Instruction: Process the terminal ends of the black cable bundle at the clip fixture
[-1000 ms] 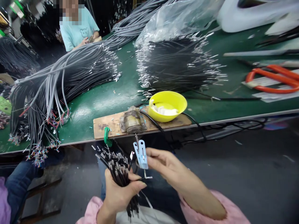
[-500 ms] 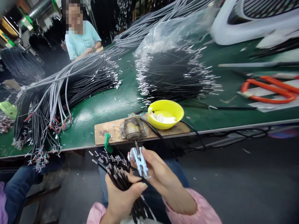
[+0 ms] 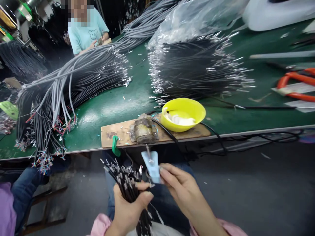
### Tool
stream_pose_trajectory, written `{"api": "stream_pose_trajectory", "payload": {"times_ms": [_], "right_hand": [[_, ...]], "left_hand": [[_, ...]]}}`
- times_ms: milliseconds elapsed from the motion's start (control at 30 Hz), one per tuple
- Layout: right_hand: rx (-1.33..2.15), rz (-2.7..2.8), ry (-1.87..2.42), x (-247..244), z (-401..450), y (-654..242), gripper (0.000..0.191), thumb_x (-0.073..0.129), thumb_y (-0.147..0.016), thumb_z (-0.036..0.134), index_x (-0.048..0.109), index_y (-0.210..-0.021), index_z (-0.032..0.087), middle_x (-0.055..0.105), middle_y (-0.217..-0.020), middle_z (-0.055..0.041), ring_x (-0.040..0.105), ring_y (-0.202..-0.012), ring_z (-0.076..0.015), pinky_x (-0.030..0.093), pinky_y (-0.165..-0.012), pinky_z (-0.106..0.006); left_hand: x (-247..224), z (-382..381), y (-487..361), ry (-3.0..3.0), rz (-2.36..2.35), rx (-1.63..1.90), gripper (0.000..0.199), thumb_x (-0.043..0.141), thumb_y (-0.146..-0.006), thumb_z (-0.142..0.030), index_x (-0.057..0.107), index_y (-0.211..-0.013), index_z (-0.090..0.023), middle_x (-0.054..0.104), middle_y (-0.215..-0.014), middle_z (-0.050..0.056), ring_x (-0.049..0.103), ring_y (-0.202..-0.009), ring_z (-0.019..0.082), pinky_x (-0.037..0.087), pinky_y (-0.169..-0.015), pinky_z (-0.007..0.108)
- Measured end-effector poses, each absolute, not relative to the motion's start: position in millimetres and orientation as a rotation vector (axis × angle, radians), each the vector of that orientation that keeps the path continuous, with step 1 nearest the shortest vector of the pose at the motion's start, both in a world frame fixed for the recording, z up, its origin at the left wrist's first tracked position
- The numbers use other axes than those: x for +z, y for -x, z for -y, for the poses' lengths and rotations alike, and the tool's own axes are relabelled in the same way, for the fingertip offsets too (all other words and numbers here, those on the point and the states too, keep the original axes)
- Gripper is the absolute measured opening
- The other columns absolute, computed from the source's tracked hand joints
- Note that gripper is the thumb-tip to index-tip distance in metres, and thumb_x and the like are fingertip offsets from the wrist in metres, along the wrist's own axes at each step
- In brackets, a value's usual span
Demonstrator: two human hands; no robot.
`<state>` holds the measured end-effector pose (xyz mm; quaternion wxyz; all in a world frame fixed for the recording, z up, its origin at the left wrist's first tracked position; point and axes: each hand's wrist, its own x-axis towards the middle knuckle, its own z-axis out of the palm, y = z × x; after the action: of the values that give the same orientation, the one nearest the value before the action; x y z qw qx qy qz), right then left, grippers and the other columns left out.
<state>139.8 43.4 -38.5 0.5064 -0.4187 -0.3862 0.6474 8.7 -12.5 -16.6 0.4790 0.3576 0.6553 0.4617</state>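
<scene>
My left hand (image 3: 129, 208) is wrapped round a bundle of black cables (image 3: 128, 183) with silvery stripped ends pointing up. Just right of the bundle, my right hand (image 3: 178, 185) has its fingers closed at the lower edge of a light blue clip-like piece (image 3: 152, 165). That piece sits at the tip of a thin metal rod, which sticks out from a worn motor-like block (image 3: 144, 131). The block is fixed on a wooden board (image 3: 115, 132) at the table edge. A yellow bowl (image 3: 183, 114) with white material inside stands on the board's right part.
A green clamp (image 3: 115, 146) grips the board's edge. On the green table (image 3: 98, 114) lie black cable piles (image 3: 197, 68), grey cables (image 3: 59, 78), plastic sheeting (image 3: 187, 19) and orange-handled scissors (image 3: 295, 83). A person in a light blue shirt (image 3: 86, 31) is across the table.
My right hand has shifted slightly right and turned, with its fingers now at the blue piece's lower edge. The blue piece shows a broader face. The camera view has shifted; my left hand still holds the bundle.
</scene>
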Motion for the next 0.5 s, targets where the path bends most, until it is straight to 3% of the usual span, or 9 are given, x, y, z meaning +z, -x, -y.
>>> {"api": "stream_pose_trajectory", "payload": {"times_ms": [100, 200, 300, 500], "right_hand": [[1.207, 1.242, 0.997, -31.5, -35.1, -142.1, 0.021, 0.064, -0.078, 0.033, 0.063, -0.061, 0.020, 0.056, -0.056, -0.0005, 0.050, -0.054, -0.0155, 0.041, -0.050, -0.026], [0.925, 1.515, 0.923, -20.0, -30.4, -138.3, 0.010, 0.065, -0.076, 0.023, 0.065, -0.065, 0.021, 0.058, -0.057, -0.0012, 0.052, -0.057, -0.0172, 0.043, -0.052, -0.028], [0.835, 1.592, 0.925, -14.0, -28.6, -134.1, 0.016, 0.059, -0.079, 0.017, 0.061, -0.064, 0.021, 0.055, -0.055, 0.0000, 0.050, -0.054, -0.0162, 0.043, -0.052, -0.028], [0.900, 1.489, 0.970, -24.6, -27.5, -133.2, 0.029, 0.056, -0.083, 0.021, 0.048, -0.055, 0.020, 0.045, -0.053, 0.0021, 0.046, -0.052, -0.0146, 0.040, -0.050, -0.027]], "left_hand": [[-19.3, 15.0, -7.9, -0.863, -1.620, 1.057, 0.022, 0.075, -0.062, -0.034, 0.077, -0.080, -0.021, 0.070, -0.063, 0.003, 0.057, -0.046, 0.017, 0.049, -0.045, 0.029], [-22.4, 16.4, -10.4, -0.876, -1.631, 1.035, 0.015, 0.077, -0.058, -0.031, 0.074, -0.060, -0.016, 0.066, -0.056, 0.003, 0.057, -0.050, 0.017, 0.050, -0.052, 0.027], [-25.7, 17.1, -14.7, -0.859, -1.653, 1.035, 0.027, 0.079, -0.054, -0.031, 0.062, -0.041, -0.014, 0.058, -0.046, 0.001, 0.056, -0.051, 0.016, 0.050, -0.054, 0.026], [-28.2, 18.6, -16.5, -0.723, -1.727, 1.126, 0.029, 0.080, -0.051, -0.035, 0.067, -0.062, -0.012, 0.063, -0.057, 0.002, 0.057, -0.052, 0.016, 0.051, -0.052, 0.026]]}}
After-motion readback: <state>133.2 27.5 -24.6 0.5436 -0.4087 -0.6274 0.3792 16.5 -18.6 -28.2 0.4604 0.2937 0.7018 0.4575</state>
